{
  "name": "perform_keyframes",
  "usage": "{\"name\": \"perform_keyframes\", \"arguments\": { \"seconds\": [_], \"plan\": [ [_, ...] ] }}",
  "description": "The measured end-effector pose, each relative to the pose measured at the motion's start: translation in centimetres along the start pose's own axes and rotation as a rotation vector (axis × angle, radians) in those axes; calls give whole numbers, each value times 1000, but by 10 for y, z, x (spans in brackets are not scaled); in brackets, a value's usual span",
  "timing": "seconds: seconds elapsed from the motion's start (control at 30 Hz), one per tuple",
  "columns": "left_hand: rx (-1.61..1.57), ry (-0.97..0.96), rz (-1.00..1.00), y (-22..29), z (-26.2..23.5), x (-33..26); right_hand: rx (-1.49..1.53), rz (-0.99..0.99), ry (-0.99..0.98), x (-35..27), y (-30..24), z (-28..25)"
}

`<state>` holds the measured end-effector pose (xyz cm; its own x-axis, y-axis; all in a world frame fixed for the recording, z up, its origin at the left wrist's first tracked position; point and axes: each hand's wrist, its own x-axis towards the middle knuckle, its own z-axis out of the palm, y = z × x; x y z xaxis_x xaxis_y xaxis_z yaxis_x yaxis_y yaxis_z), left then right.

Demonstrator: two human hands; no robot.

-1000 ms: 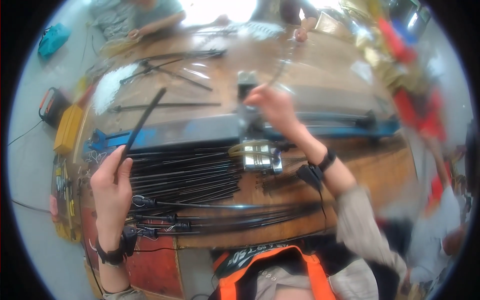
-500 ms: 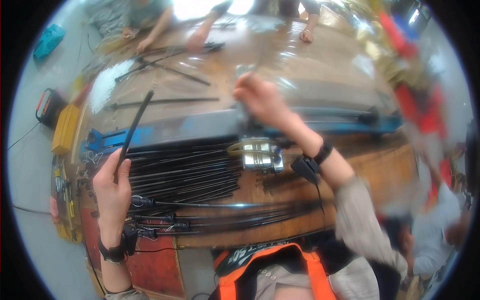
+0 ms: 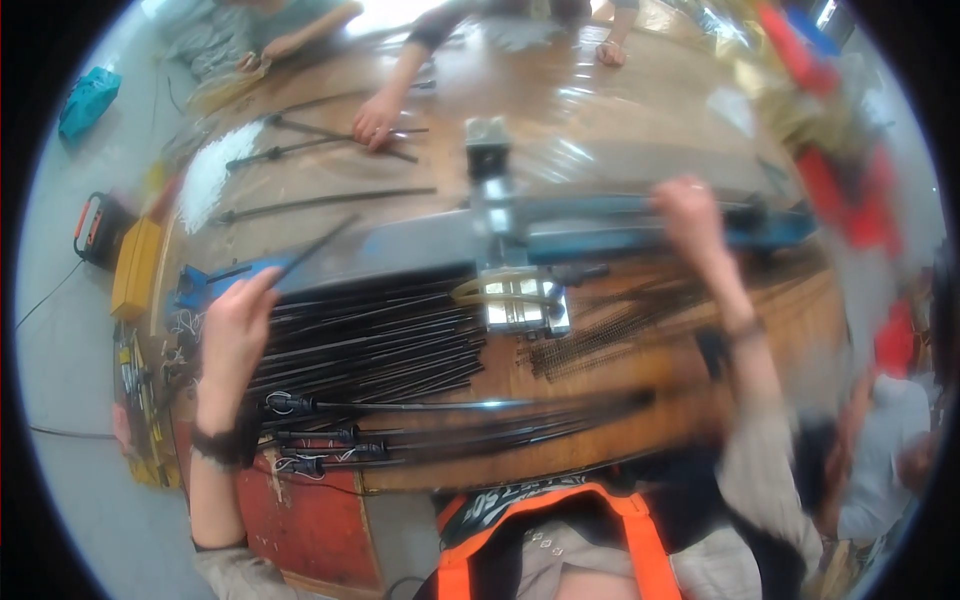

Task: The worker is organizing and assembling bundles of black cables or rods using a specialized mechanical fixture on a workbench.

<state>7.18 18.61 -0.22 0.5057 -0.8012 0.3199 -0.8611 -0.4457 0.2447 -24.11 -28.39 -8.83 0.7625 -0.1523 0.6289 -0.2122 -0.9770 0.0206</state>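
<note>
My left hand (image 3: 235, 328) is closed around a slim black rod (image 3: 318, 247), which slants up and to the right over the left part of a long blue-and-grey rail (image 3: 400, 243). Beneath that hand lies a pile of black rods (image 3: 375, 345). My right hand (image 3: 690, 218) is over the right part of the rail, by a long dark piece lying along it. Motion smears its fingers, so what they hold, if anything, is unclear. Between my hands stands a metal clamp block (image 3: 512, 300) with a yellowish hose looped at its side.
Black rods with connector ends (image 3: 320, 435) lie along the near edge. Thin springs (image 3: 600, 335) lie right of the clamp. Across the table a co-worker's hand (image 3: 375, 120) touches dark rods beside a white heap (image 3: 220, 170). A yellow box (image 3: 137, 270) stands at the left.
My right hand has moved right and down, from above the clamp to the rail's right part. The rod in my left hand has tilted lower to the right. A co-worker's hand has come nearer.
</note>
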Motion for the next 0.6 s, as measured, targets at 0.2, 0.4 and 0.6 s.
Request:
{"name": "perform_keyframes", "arguments": {
  "seconds": [0.2, 0.4, 0.6],
  "plan": [
    [-109, -73, 347, 60, 96, 80, -145, 84, -27, -45, 62, -25],
    [-26, -91, 298, 68, 117, 99, -22, 184, 22, -56, 62, -15],
    [-115, -133, 177, 89, 122, 106, -47, 241, -16, -62, 76, -6]
  ]
}}
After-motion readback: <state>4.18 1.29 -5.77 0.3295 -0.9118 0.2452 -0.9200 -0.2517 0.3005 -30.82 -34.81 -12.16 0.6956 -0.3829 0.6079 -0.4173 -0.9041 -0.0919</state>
